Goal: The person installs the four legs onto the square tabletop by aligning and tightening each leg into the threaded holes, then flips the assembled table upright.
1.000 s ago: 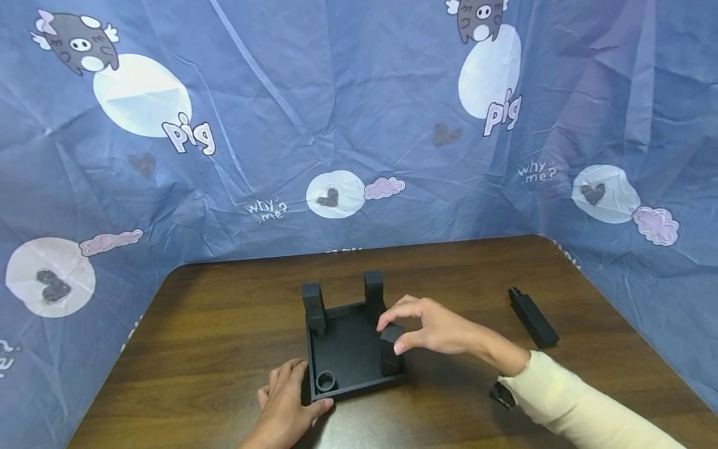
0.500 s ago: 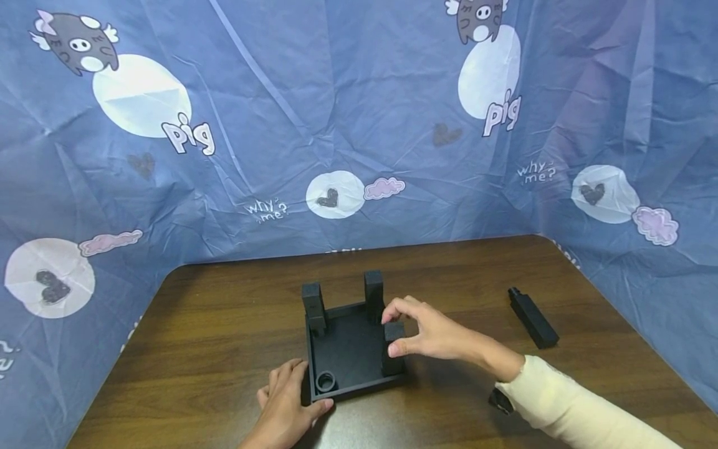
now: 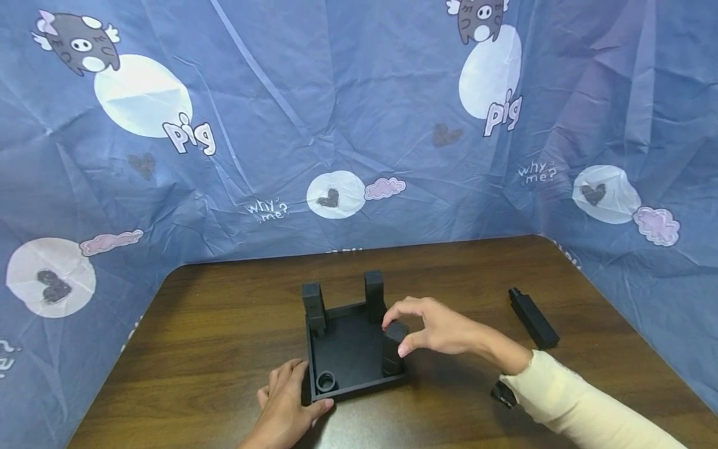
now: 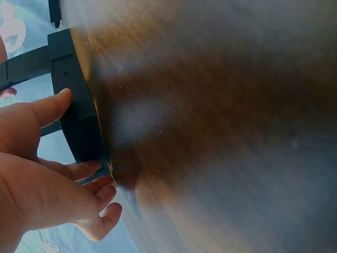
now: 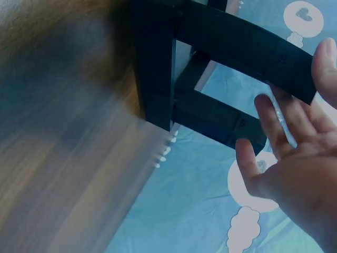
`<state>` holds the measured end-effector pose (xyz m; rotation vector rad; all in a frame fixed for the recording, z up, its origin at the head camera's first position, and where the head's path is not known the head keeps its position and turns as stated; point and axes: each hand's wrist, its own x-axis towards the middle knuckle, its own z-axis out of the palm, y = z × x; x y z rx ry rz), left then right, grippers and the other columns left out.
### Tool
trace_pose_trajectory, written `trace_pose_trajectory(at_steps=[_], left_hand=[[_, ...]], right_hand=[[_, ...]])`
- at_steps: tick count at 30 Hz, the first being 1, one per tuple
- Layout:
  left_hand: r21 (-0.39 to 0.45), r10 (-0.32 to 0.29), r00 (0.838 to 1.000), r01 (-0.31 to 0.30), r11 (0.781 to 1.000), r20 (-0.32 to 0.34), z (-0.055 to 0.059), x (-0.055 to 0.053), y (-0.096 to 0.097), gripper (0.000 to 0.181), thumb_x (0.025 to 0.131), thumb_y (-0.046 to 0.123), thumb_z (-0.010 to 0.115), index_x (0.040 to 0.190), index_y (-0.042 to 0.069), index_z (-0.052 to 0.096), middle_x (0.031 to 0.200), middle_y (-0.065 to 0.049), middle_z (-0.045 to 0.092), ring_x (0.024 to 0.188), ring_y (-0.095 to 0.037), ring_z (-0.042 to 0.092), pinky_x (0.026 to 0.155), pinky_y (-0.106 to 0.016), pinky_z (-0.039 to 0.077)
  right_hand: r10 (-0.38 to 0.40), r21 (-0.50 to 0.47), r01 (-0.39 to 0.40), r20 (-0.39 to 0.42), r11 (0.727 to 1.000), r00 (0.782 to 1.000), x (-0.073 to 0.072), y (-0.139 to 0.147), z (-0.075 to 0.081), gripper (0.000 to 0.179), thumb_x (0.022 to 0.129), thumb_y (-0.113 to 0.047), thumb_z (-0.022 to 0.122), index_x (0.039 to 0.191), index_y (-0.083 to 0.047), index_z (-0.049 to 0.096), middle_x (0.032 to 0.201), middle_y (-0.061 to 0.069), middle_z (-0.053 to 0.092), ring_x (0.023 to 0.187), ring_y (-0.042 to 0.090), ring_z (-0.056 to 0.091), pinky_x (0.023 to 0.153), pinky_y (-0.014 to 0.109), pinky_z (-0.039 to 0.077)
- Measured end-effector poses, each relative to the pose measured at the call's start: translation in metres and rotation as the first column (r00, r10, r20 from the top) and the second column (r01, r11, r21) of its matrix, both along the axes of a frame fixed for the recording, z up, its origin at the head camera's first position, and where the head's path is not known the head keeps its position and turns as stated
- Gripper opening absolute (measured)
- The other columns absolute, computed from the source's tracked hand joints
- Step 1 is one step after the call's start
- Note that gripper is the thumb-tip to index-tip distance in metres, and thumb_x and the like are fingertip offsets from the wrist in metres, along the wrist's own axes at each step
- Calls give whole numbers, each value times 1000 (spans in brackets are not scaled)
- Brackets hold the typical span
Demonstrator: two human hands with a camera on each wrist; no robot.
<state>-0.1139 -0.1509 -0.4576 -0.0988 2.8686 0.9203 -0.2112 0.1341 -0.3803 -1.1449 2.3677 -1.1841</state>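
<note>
An upturned black square miniature tabletop [image 3: 348, 349] with a raised rim lies on the table. My left hand [image 3: 286, 399] grips its near-left corner, thumb on the near side and fingers along the left side. Beside the thumb, inside that corner, sits a round socket [image 3: 325, 381]. At the near-right corner stands a black square table leg [image 3: 391, 360]; my right hand [image 3: 440, 327] pinches its top between thumb and fingers. The right wrist view shows the thumb at the end of this leg [image 5: 237, 45]. Two more legs stand upright at the far corners, left leg [image 3: 314, 305] and right leg [image 3: 374, 290].
A loose black leg [image 3: 534, 319] with a narrower threaded-looking end lies on the brown wooden table [image 3: 224, 324] at the right. Behind rises a blue printed cloth [image 3: 359, 125]. A small dark object [image 3: 503, 394] shows under the right sleeve.
The right hand's fingers have shifted about the leg's top, and the leg has turned in place, its top face now at a different angle. The left hand and tabletop stay put.
</note>
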Motion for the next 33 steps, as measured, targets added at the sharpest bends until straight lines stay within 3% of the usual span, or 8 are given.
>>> trace_pose_trajectory(at_steps=[5, 11, 14, 16, 19, 22, 28, 33], left_hand=[[4, 4, 1000, -4, 1000, 7, 0, -1, 0, 82, 74, 41, 81, 135, -1, 48, 140, -21, 42, 127, -37, 34, 88, -56, 23], [5, -2, 1000, 2, 1000, -19, 0, 1, 0, 81, 73, 40, 82, 134, -1, 49, 139, -20, 43, 126, -37, 34, 87, -55, 23], [4, -5, 1000, 5, 1000, -26, 0, 2, -1, 80, 73, 40, 82, 134, -1, 49, 139, -20, 43, 125, -36, 34, 86, -55, 24], [3, -6, 1000, 6, 1000, -27, 0, 2, 0, 80, 73, 40, 82, 134, -2, 49, 138, -20, 43, 125, -36, 35, 86, -55, 24], [5, -1, 1000, 2, 1000, -25, 0, 2, 1, 80, 73, 40, 82, 134, -1, 50, 139, -20, 43, 125, -36, 35, 86, -55, 24], [4, -3, 1000, 3, 1000, -23, -1, 2, 1, 80, 73, 40, 82, 134, -2, 49, 139, -20, 43, 125, -36, 35, 86, -56, 24], [10, -1, 1000, 1, 1000, 3, 0, 1, 0, 81, 73, 41, 81, 134, -1, 49, 139, -21, 43, 125, -37, 34, 88, -57, 23], [16, 5, 1000, -5, 1000, 18, 1, 0, 0, 81, 73, 40, 82, 134, -1, 49, 140, -20, 42, 126, -37, 33, 87, -56, 23]], right_hand=[[-91, -28, 89, -76, 996, 993, 1, -7, -6, 40, 67, -25, 87, 95, -16, 60, 102, -5, 63, 104, 17, 57, 93, 40, 42], [-119, -41, 116, -69, 992, 990, 2, -10, -12, 43, 66, -30, 88, 91, -15, 56, 97, -4, 61, 97, 16, 55, 87, 35, 42], [-68, -39, 66, -46, 997, 997, 0, -7, -11, 46, 67, -27, 87, 100, -13, 58, 103, -2, 60, 101, 17, 54, 90, 37, 40], [-11, -29, 10, -22, 1000, 1000, -1, -3, -9, 53, 70, -24, 86, 114, -13, 59, 110, -1, 61, 106, 17, 53, 94, 40, 39], [83, -13, -82, 23, 997, 996, -3, 4, -3, 66, 77, -19, 80, 136, -14, 52, 125, 2, 61, 117, 20, 50, 99, 49, 35], [134, 7, -134, 66, 991, 989, -4, 8, 2, 66, 84, -20, 73, 144, -18, 47, 136, 0, 56, 126, 21, 45, 102, 54, 31], [145, 9, -147, 108, 989, 984, -3, 9, 3, 48, 90, -20, 64, 137, -17, 56, 136, -5, 56, 129, 21, 44, 104, 50, 32], [51, -34, -48, 63, 998, 997, -2, 4, -3, 40, 80, -14, 75, 118, -15, 64, 118, -4, 64, 118, 18, 54, 101, 43, 37]])
